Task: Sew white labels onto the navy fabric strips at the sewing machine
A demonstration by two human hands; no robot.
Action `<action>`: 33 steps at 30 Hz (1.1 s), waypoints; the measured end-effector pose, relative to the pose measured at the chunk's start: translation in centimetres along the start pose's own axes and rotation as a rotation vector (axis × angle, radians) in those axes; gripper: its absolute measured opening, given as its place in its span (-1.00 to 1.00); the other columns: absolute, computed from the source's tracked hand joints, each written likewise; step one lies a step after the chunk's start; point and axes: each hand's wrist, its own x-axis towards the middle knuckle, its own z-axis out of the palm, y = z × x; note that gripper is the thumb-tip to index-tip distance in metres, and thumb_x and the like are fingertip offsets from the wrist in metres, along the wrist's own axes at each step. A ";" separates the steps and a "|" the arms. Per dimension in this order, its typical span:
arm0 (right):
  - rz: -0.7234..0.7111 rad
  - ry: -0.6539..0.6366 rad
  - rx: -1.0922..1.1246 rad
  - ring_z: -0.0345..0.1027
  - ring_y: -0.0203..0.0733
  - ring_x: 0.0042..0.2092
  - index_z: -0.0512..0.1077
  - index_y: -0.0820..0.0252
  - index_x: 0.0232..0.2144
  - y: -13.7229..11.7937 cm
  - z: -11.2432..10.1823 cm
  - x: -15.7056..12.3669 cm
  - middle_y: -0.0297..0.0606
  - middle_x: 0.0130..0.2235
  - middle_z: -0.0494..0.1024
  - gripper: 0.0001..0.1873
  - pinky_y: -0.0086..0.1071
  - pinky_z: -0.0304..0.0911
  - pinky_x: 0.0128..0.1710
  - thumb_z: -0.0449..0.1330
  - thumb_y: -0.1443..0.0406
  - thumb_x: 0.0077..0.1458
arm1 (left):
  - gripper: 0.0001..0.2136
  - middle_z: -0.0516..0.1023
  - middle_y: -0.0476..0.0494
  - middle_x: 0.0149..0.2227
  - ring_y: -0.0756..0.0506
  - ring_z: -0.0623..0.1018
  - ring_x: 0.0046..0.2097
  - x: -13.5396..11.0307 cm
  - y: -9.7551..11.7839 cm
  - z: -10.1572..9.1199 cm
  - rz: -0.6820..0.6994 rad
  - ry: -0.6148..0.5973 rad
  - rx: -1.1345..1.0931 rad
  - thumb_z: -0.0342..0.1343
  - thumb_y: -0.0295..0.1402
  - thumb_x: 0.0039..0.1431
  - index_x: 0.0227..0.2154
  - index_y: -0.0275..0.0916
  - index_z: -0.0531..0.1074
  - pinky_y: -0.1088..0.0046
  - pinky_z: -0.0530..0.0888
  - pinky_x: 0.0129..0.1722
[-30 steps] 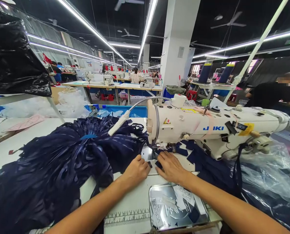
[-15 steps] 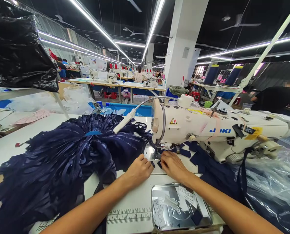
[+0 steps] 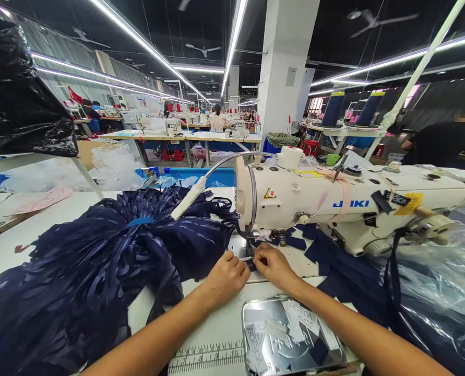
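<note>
Just in front of the needle area of a white sewing machine [image 3: 295, 193], my two hands are close together. My left hand [image 3: 228, 278] is closed, thumb against curled fingers, at the edge of a small piece of navy fabric [image 3: 251, 265]. My right hand [image 3: 272, 265] pinches the same piece from the other side; the fingers hide most of it. The presser foot [image 3: 249, 247] stands right behind the fingertips. Left of the machine spreads a big bundle of navy straps [image 3: 110, 266], gathered by a blue tie [image 3: 140, 222].
A metal tray [image 3: 269, 360] with printed labels and dark scraps lies before my right forearm. Navy fabric [image 3: 349, 282] and clear plastic [image 3: 443, 277] lie to the right. A lamp on a flexible neck [image 3: 189, 198] hangs left of the machine head. A co-worker [image 3: 443, 138] is at far right.
My hands have come closer together, and the fabric now bridges the gap between their fingertips. The right fingers have curled into a tighter pinch. The whole view has shifted slightly.
</note>
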 end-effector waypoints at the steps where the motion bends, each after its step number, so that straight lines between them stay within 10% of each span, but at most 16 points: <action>1: -0.005 -0.001 -0.004 0.25 -0.30 -0.41 0.27 0.21 -0.67 0.0 0.0 0.0 -0.36 -0.46 0.38 -0.78 -0.43 0.09 -0.40 0.05 0.50 -0.07 | -0.84 0.34 -0.04 -0.58 -0.03 0.33 -0.53 0.0 0.0 0.0 0.004 -0.017 0.000 -0.13 -0.61 0.10 -0.50 -0.34 0.30 0.38 0.19 -0.45; 15: -0.070 -0.049 -0.035 0.30 -0.25 -0.30 0.45 0.14 -0.43 -0.4 -0.8 -0.8 -0.32 -0.36 0.45 -0.80 -0.36 0.19 -0.28 0.05 0.44 0.04 | -0.87 0.36 -0.06 -0.57 -0.04 0.35 -0.52 0.2 0.2 0.1 0.006 -0.126 -0.044 -0.03 -0.58 0.07 -0.55 -0.35 0.29 0.38 0.16 -0.46; 23: -0.333 -0.104 -0.683 0.26 -0.07 -0.29 0.42 0.32 -0.42 -2.5 0.2 -2.4 -0.06 -0.34 0.40 -0.82 -0.25 0.22 -0.37 0.07 0.55 -0.06 | -0.89 0.40 -0.07 -0.53 -0.06 0.38 -0.47 0.2 -0.7 -0.7 -0.048 -0.189 -0.137 0.05 -0.52 0.04 -0.56 -0.33 0.32 0.37 0.21 -0.44; 33: -0.657 -0.251 -0.711 0.30 -0.13 -0.18 0.38 0.33 -0.20 0.6 -3.2 0.0 -0.10 -0.18 0.44 -0.68 -0.33 0.30 -0.24 0.01 0.56 -0.03 | -0.90 0.47 -0.13 -0.26 -0.03 0.43 -0.19 0.0 -0.3 -0.1 -0.095 -0.173 -0.411 -0.04 -0.52 0.11 -0.38 -0.31 0.38 0.41 0.34 -0.15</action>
